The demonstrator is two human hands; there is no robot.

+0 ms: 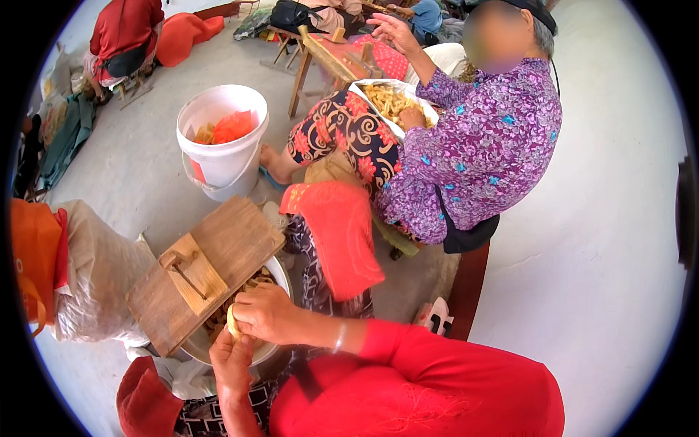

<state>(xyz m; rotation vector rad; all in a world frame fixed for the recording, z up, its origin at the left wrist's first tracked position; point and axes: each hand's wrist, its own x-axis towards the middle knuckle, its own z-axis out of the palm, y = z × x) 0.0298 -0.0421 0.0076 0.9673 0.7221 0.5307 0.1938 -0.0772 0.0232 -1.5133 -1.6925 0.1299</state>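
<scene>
Both my hands are closed on a small pale-yellow curved piece [233, 321], its exact kind unclear. My right hand [268, 313] pinches its upper part from the right. From below, the fingers of my left hand [231, 358] meet its lower end. Under my hands is a round white tub [282, 277] holding many brownish-yellow pieces [260, 279]. Across the tub lies a wooden board [237, 231], tilted toward the upper right. Fixed on it is a lighter wooden block [192, 271] with a thin metal piece [191, 282] standing along it.
A white bucket [220, 156] with a red bag stands beyond the board. Ahead right, a seated person [480, 146] in a purple flowered top has a white tray [429, 109] of yellow pieces on the lap. A filled sack [102, 269] stands left; a red cloth [338, 233] covers my knee.
</scene>
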